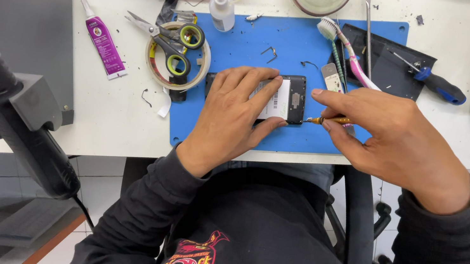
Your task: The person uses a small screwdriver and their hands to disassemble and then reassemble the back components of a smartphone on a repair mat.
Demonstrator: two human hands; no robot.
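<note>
Holding things steady here: the left hand (231, 115) lies flat with fingers spread over an opened phone (288, 98), pinning it to the blue work mat (244, 43). The phone sits face down near the mat's front edge, its back cover off, so the dark inner frame and a white labelled battery show. The right hand (388, 140) is pinched narrow around a slim brass-coloured tool (326, 120), its tip right at the phone's right edge.

Progress-wise, I'd say it's the middle of a teardown: the back is open, a couple of small bent metal bits lie loose on the mat, but the battery and frame look like they're in place, so plenty is left.

Stuff around: the mat looks rubbery and matte, with dark crumbs on it and on the white table (116, 111). Scissors (167, 43) with black-and-green handles rest on a roll of tape. There's a purple glue tube (102, 44), a small white squeeze bottle (223, 11), a pink-handled toothbrush (346, 52), a blue-handled screwdriver (440, 84) on a black tray, and a hot-air gun (1, 104) with a metal nozzle at left.
</note>
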